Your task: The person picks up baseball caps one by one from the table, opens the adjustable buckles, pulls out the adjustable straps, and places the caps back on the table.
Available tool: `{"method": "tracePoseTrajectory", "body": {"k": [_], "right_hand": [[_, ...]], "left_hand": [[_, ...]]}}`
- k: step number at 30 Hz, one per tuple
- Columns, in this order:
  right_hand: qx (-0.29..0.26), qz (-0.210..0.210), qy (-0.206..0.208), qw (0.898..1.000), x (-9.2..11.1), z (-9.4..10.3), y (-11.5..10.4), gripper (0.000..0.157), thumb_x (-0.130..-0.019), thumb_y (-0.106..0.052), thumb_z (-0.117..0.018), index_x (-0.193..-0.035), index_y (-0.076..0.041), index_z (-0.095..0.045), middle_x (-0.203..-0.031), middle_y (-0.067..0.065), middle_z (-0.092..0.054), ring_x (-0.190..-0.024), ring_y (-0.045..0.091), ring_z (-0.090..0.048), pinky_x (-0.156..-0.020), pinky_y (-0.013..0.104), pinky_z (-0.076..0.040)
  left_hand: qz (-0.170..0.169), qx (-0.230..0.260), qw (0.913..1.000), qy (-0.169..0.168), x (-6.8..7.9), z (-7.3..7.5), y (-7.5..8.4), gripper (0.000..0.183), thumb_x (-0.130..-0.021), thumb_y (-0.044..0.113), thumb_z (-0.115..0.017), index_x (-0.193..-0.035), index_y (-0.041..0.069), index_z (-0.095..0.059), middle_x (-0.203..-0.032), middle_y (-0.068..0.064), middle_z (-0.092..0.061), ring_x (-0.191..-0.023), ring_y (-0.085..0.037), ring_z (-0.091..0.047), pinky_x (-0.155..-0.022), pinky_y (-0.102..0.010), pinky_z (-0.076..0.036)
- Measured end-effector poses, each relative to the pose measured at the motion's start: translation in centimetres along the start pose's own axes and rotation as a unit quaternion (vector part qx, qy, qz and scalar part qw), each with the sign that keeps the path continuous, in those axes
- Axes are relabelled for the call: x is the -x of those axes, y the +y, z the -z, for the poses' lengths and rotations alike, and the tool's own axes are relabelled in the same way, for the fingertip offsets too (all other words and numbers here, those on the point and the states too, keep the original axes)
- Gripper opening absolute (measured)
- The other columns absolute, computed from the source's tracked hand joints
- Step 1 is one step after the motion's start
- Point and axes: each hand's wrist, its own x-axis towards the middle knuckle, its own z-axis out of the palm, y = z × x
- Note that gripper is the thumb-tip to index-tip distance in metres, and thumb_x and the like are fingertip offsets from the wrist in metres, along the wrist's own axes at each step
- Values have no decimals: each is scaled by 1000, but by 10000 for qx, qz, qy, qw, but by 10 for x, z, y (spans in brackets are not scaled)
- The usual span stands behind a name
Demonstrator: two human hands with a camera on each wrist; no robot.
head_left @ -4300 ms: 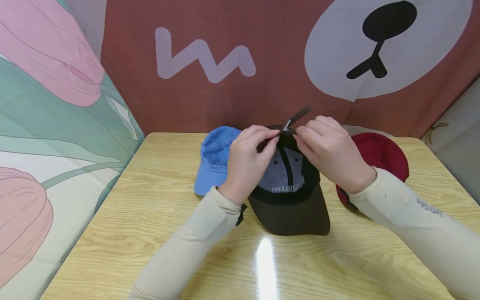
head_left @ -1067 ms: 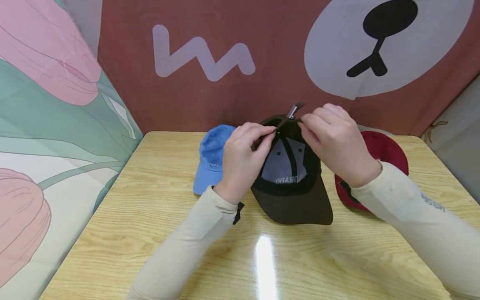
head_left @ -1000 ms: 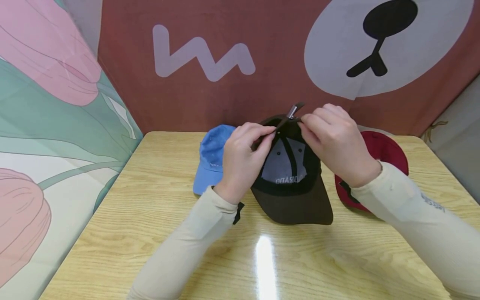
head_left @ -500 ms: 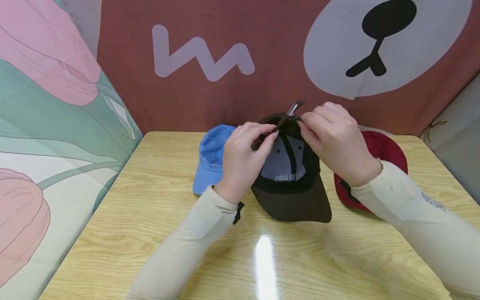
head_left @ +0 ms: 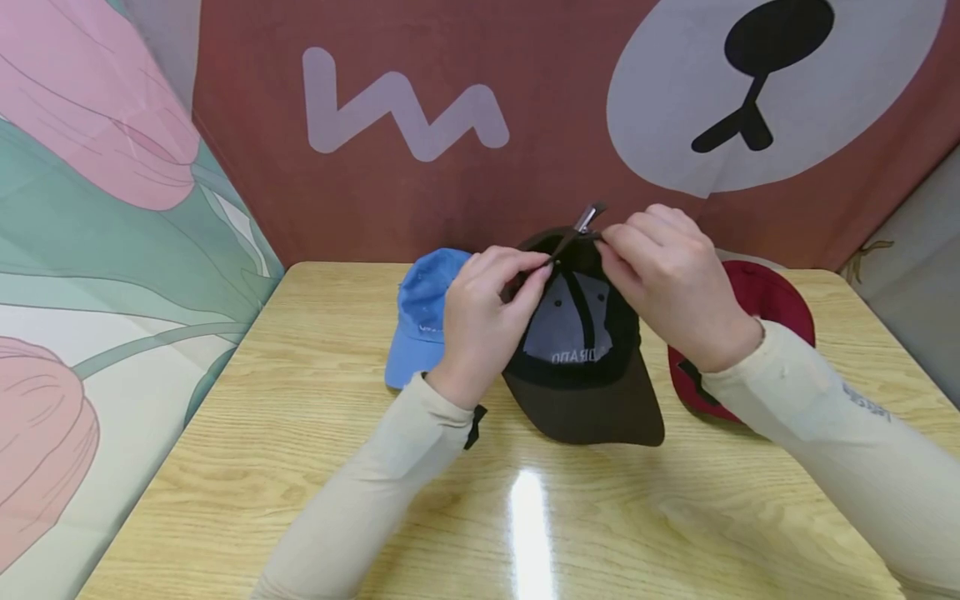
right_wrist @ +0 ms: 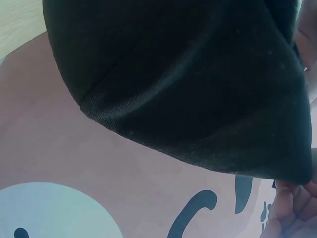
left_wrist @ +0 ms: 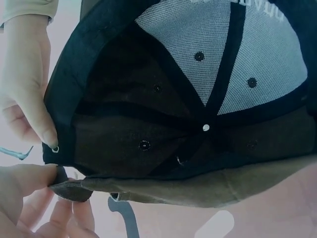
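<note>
A dark brown baseball cap [head_left: 588, 408] is held up over the middle of the table, its inside facing me and its brim pointing down toward me. My left hand [head_left: 487, 308] pinches the thin back strap [head_left: 562, 247] between thumb and fingers. Opposite it, my right hand [head_left: 667, 279] pinches the back edge of the cap beside the metal buckle [head_left: 587, 218]. The strap runs up through this buckle, and a short tail sticks out beyond it. The left wrist view shows the cap's lining [left_wrist: 124, 109] with eyelets and pale mesh; the right wrist view shows its dark outer crown [right_wrist: 173, 89].
A blue cap [head_left: 420, 317] sits left of the brown one, partly behind my left hand. On the right lies a dark red cap [head_left: 772, 300], partly covered by my right arm. A brown printed cloth [head_left: 450, 200] hangs behind the wooden table [head_left: 285, 417].
Over about four seconds the brown cap and right hand have risen slightly. The strap tail past the buckle has become shorter. During the last second both hands stay almost still, keeping their pinch.
</note>
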Motion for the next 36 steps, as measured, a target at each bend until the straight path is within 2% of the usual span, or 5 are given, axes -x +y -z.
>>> {"method": "tracePoseTrajectory", "body": {"k": [10, 16, 21, 26, 36], "right_hand": [[55, -47, -73, 9999, -1, 1, 0, 8, -84, 6, -70, -87, 9, -64, -79, 22, -62, -70, 34, -52, -64, 45, -47], [-28, -73, 53, 10000, 0, 0, -1, 9, -81, 10, -71, -86, 8, -64, -78, 22, -62, -69, 34, -53, -63, 45, -47], [-57, -144, 8, 9999, 0, 1, -2, 8, -82, 8, -71, -87, 8, -65, -79, 21, -63, -69, 34, -53, -63, 46, -47], [-26, -120, -12, 9999, 1, 1, -2, 13, -78, 10, -74, -87, 8, -65, -78, 21, -63, -68, 33, -53, -63, 45, -47], [-20, -85, 90, 9999, 1, 1, -2, 14, -76, 11, -75, -85, 8, -64, -77, 21, -63, -68, 34, -53, -62, 45, -46]], "left_hand": [[-117, 165, 9998, 88, -1, -1, 1, 12, -88, 7, -72, -98, 1, -75, -90, -9, -69, -81, -24, -61, -69, -27, -48], [-97, 79, 9999, 81, 0, -1, -1, 12, -88, 7, -72, -97, 1, -76, -89, -9, -69, -80, -25, -61, -69, -27, -47], [-13, 35, 10000, 13, 0, -1, 1, 12, -89, 8, -72, -97, 2, -75, -91, -8, -69, -80, -22, -61, -69, -28, -48], [11, 78, 10000, 34, -1, 0, 2, 12, -89, 8, -71, -98, 2, -75, -91, -8, -69, -80, -19, -60, -69, -28, -48], [-61, 135, 9999, 76, 1, 0, -1, 11, -87, 5, -72, -97, 1, -76, -89, -9, -69, -81, -24, -62, -71, -28, -48]]}}
